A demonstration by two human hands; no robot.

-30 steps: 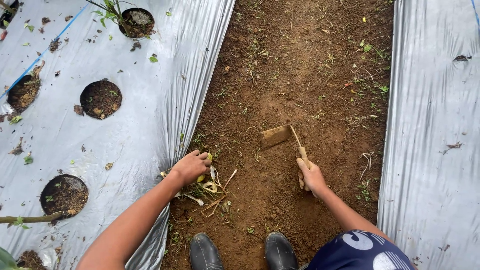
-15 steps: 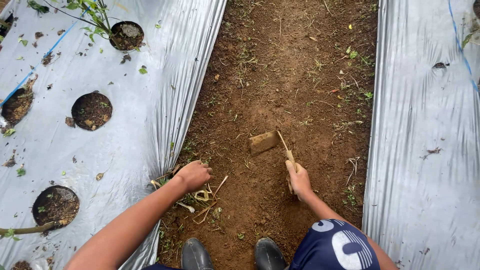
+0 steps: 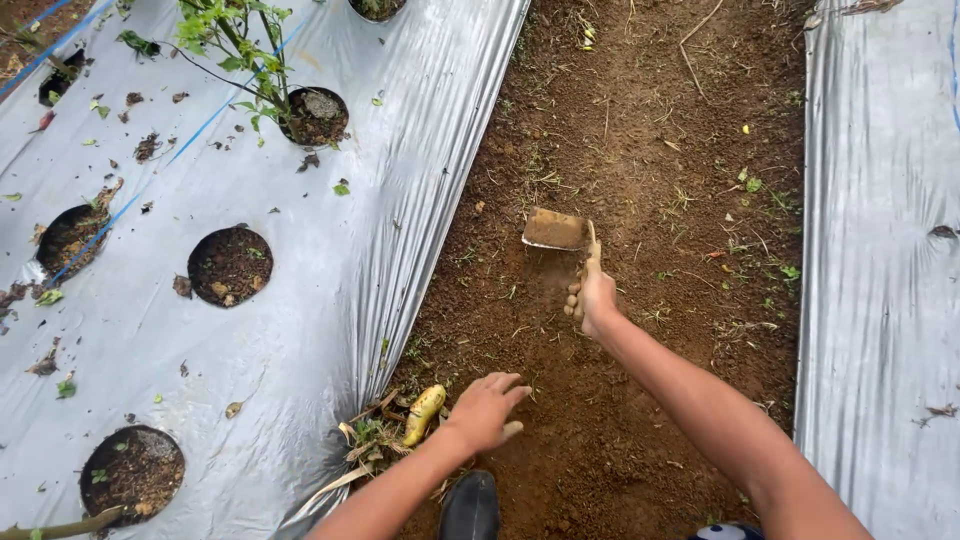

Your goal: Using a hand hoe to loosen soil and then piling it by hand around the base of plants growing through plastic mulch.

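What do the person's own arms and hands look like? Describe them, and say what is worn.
Both forearms are bare, with no sleeves in view. The left hand and right hand wear no gloves, and no rings, watch or bands show. A dark boot shows below them.

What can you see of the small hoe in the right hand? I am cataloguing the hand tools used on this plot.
The hoe is a short hand tool with a flat, roughly rectangular blade, brown with caked soil, so its metal barely shows. A pale handle that looks like wood runs from the blade's right end down into the right hand, whose fingers wrap around it. The blade lies crosswise on the bare dirt path between the silver plastic sheets.
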